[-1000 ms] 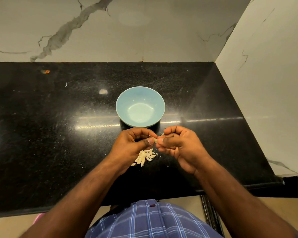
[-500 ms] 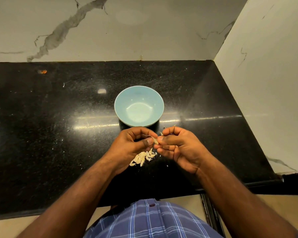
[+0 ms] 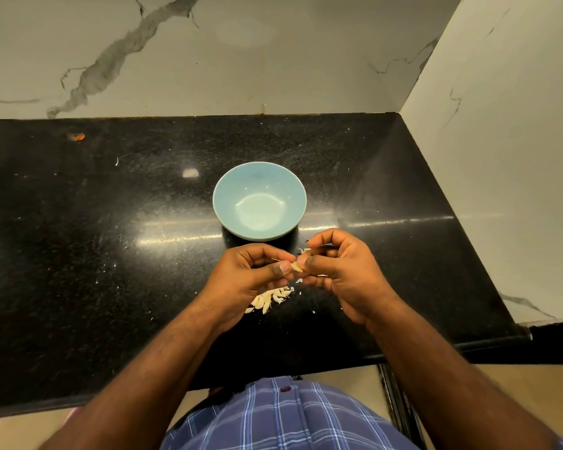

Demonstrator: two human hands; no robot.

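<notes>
Thing in hand: a small pale clove [image 3: 296,267], which looks like garlic. It is up in the air between the two hands, just above the bench [image 3: 111,222] and in front of the blue bowl [image 3: 233,186].
Left hand: the left hand [image 3: 251,277] pinches the left end of the clove with its thumb and first finger. Its grip is closed on the clove and the other fingers are curled in.
Right hand: the right hand [image 3: 342,274] pinches the other end the same way, so this grip is closed on the clove too.
Weight: very light, I think. It takes almost no push to lift.
Feel: I think it is firm inside, with a thin dry skin like paper that tears easily. The skin can slide, so the clove may pop out of a loose pinch.
Where to hold: pinch one end with the soft fingertips. Pick at the skin from the other end with a nail.
How hard: gently. A big squeeze may squash it or shoot it away.
Pile: a pile [image 3: 270,298] of pale pieces lies on the bench under the left hand. I cannot tell if they are skins or cloves.
Bits: a few tiny white bits [image 3: 303,251] lie by the right hand's fingers.
Bowl: it stands upright just behind the hands and does not touch them.
</notes>
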